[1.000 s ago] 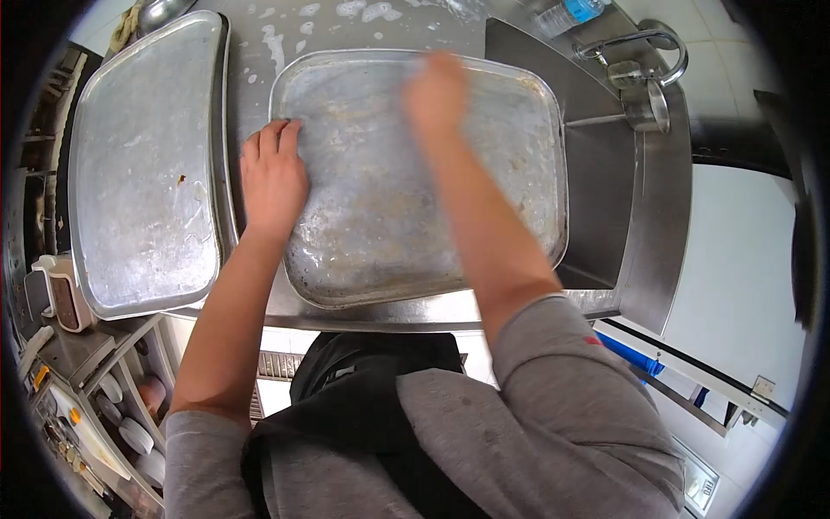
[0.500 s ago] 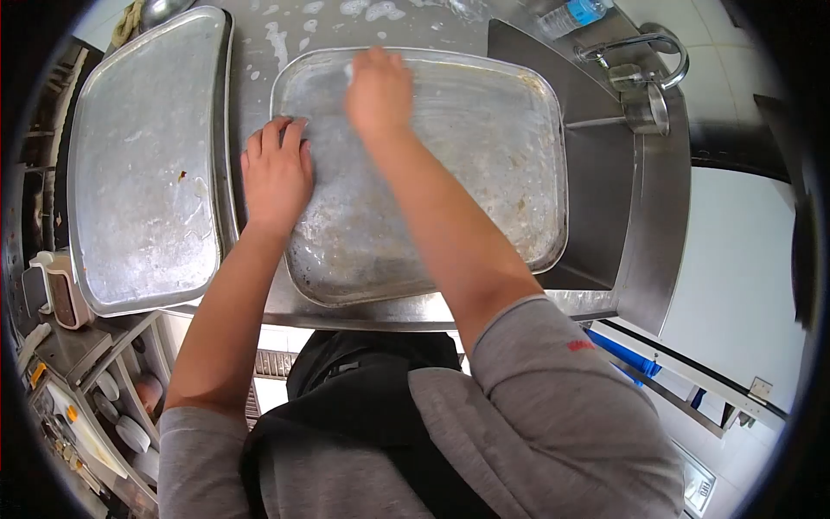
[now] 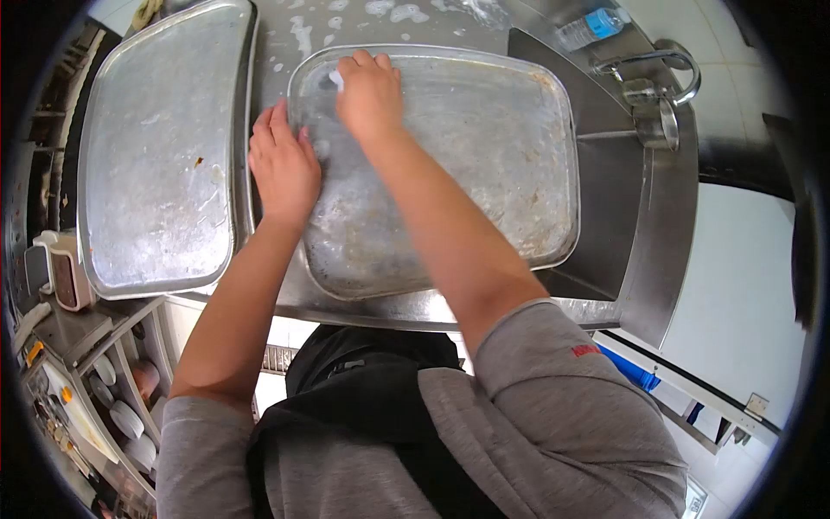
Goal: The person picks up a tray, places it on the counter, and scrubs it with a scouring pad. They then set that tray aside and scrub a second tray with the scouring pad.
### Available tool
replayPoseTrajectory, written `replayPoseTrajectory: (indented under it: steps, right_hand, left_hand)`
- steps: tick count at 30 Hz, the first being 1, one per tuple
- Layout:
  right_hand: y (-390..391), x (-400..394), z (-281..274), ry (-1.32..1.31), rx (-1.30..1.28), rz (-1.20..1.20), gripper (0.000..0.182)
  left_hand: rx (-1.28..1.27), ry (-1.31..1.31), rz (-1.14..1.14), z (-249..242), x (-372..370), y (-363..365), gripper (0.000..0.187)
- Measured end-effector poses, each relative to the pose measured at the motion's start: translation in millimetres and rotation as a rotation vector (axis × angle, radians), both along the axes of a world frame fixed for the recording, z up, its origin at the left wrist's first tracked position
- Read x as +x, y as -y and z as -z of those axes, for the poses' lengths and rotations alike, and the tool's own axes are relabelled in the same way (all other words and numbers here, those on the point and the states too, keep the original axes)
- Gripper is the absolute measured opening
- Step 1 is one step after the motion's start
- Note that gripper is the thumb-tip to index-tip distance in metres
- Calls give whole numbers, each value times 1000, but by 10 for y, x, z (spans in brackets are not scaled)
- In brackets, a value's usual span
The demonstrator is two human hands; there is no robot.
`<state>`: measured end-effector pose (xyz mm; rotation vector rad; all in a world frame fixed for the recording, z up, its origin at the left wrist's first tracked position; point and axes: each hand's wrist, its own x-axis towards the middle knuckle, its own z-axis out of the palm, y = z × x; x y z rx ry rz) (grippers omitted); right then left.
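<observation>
A large wet metal tray (image 3: 484, 156) lies on the steel counter, partly over the sink. My left hand (image 3: 284, 164) rests flat on the tray's left edge, fingers together, holding it steady. My right hand (image 3: 370, 91) presses down near the tray's far left corner. A small pale scrubbing pad (image 3: 335, 80) peeks out from under its fingers. Soapy streaks and food residue cover the tray's surface.
A second metal tray (image 3: 156, 147) lies to the left on the counter. The sink (image 3: 605, 208) with its tap (image 3: 657, 65) is on the right, a water bottle (image 3: 592, 28) behind it. Foam patches dot the counter (image 3: 303, 35) at the back. Shelves with dishes stand lower left.
My right hand has swept from the tray's far middle to its far left corner. My left hand has stayed on the tray's left edge.
</observation>
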<state>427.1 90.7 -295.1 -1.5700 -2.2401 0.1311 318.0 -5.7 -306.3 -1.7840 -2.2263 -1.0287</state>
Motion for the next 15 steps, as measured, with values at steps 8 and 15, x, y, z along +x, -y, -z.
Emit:
replayPoseTrajectory:
  steps: [8,15]
  right_hand:
    - [652,452,93,-25,45,-413,22]
    - [380,259,204,-44,95,-363,28]
  left_hand:
    - [-196,162,4,66,-56,-7,41]
    - [-169,205,-15,79,-56,-7,38]
